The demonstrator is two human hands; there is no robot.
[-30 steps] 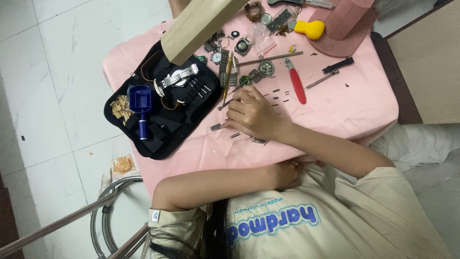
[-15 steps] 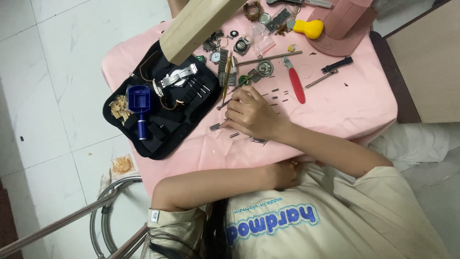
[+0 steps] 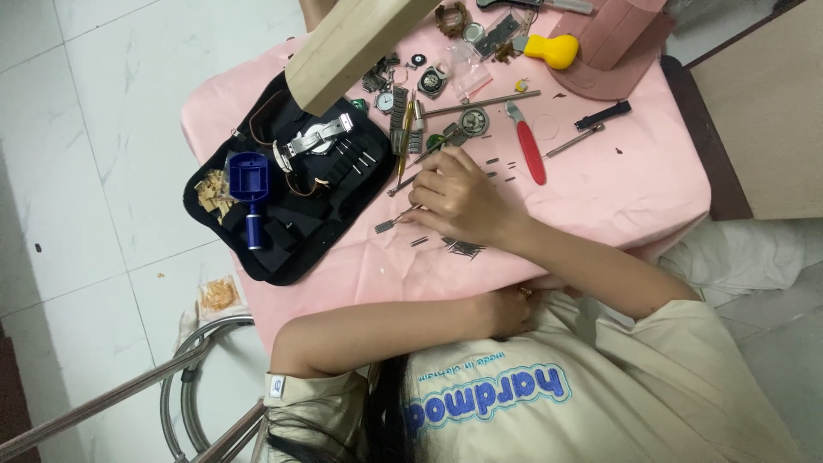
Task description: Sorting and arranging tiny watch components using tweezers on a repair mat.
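— Thin metal tool (image 3: 396,219): where is it?

— On the pink tablecloth (image 3: 600,197), just right of the black tool case (image 3: 291,244). Its flat tip points toward the case, and the other end runs under the right hand (image 3: 459,199).

— So the right hand has it?

— Yes, pinched in the fingertips near its back end, with the hand resting on the cloth. The left hand (image 3: 513,310) lies curled at the table edge against the chest. I cannot tell whether it closes on anything.

— How would that tool handle?

— I judge it light, stiff and slick, being bare metal. It would roll or slip if gripped loosely, so a fingertip pinch on the shaft, back from the tip, suits it best.

— Anything close by?

— A scatter of small dark pins (image 3: 464,249) just below the hand. A red-handled blade (image 3: 531,154) lies to its right, and a blue link-removal tool (image 3: 249,182) sits in the case.
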